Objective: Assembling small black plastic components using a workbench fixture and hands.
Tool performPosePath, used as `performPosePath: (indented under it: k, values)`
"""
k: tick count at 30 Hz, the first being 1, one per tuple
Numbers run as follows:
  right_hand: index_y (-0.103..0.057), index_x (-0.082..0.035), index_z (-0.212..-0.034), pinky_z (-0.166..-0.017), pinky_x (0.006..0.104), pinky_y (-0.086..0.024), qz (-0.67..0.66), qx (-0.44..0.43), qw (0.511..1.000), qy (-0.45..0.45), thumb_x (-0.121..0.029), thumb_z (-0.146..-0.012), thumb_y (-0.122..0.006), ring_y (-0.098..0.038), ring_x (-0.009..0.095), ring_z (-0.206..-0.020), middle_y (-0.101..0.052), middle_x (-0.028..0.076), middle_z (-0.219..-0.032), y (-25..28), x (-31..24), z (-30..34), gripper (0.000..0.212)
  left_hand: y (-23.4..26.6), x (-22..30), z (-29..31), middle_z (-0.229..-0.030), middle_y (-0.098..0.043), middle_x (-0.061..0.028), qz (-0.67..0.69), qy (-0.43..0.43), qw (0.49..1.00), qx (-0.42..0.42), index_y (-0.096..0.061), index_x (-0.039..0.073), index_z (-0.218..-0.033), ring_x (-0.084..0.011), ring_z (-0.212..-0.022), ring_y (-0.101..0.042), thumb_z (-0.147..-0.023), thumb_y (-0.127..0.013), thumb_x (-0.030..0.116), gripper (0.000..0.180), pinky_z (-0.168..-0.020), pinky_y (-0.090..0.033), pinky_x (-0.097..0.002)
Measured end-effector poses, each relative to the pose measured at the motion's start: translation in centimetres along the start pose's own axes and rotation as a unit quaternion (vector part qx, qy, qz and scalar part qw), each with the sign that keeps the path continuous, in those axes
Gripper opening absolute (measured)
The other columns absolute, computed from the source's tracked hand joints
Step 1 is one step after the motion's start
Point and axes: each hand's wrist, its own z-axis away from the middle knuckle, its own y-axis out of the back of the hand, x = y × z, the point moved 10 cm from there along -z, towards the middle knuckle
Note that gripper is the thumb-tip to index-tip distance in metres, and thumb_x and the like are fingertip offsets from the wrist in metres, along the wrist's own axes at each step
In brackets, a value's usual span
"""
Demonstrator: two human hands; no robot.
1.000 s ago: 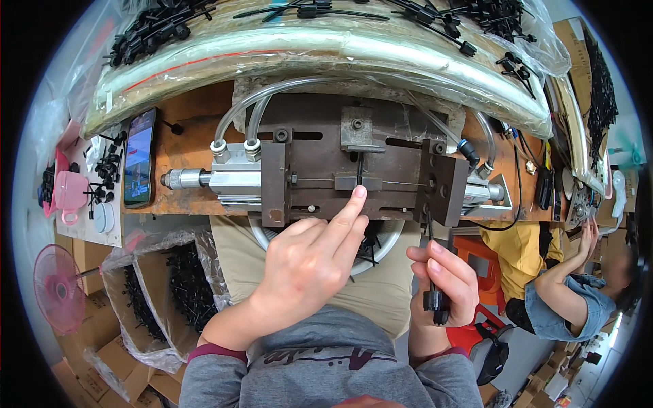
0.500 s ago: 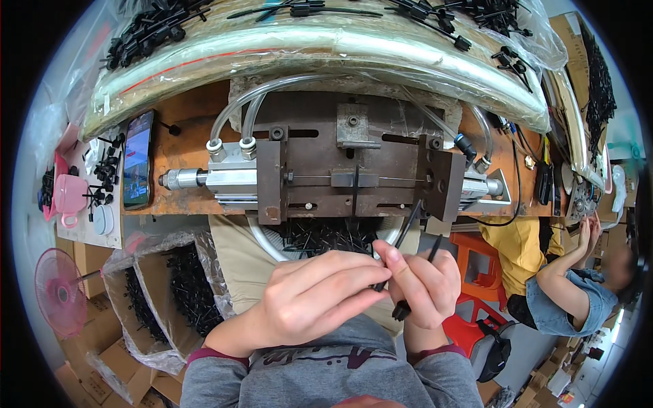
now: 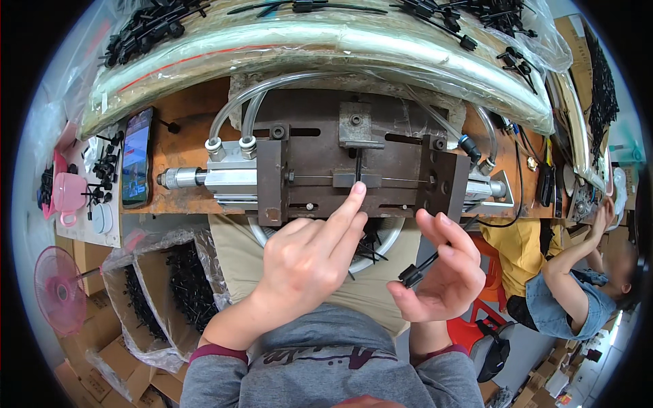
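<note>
Evidently hands (image 3: 309, 262) apart, black fitting (image 3: 411, 275) in the right.

Small-parts assembly workshop, by the look of it.
Wooden bench (image 3: 185, 141) with pneumatic-cylinder jig (image 3: 314, 155) and clear air hoses (image 3: 251, 121), ahead of left hand (image 3: 305, 262) and right hand (image 3: 447, 282); black plastic parts (image 3: 146, 35) heaped beyond jig; open plastic-lined carton (image 3: 155, 274) of black pieces (image 3: 194, 292) left of left hand, cardboard boxes (image 3: 80, 347) near it; co-worker (image 3: 571, 299) well right of right hand.

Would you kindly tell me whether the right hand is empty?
No, the right hand holds a black part beside its thumb.
</note>
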Motion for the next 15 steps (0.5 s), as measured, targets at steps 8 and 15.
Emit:
performPosePath:
  k: [8, 15]
  values:
    - [-0.071, 0.003, -0.094, -0.078, 0.0365, -0.058, 0.175, -0.137, 0.973, -0.064, 0.001, -0.062, -0.082, -0.069, 0.030, -0.093, -0.065, 0.018, -0.115, -1.8, -0.1, -0.2, 0.034, 0.0, -0.3, -0.1, -0.120, -0.068, -0.0100, 0.015, 0.009, 1.000, -0.005, -0.071, 0.003, -0.093, -0.0128, -0.055, -0.059, -0.068, -0.079, 0.008, 0.026, -0.052, -0.046, -0.0238]
    - [-0.071, 0.002, -0.093, -0.070, 0.0328, -0.056, 0.213, -0.178, 0.961, 0.002, 0.000, -0.065, -0.081, -0.070, 0.028, -0.087, -0.068, 0.018, -0.111, -3.2, -0.4, -0.3, 0.030, 0.7, -0.5, 0.2, -0.116, -0.069, -0.0107, 0.062, -0.005, 0.998, 0.000, -0.071, 0.002, -0.091, -0.0150, -0.056, -0.060, -0.067, -0.079, 0.009, 0.025, -0.052, -0.047, -0.0254]
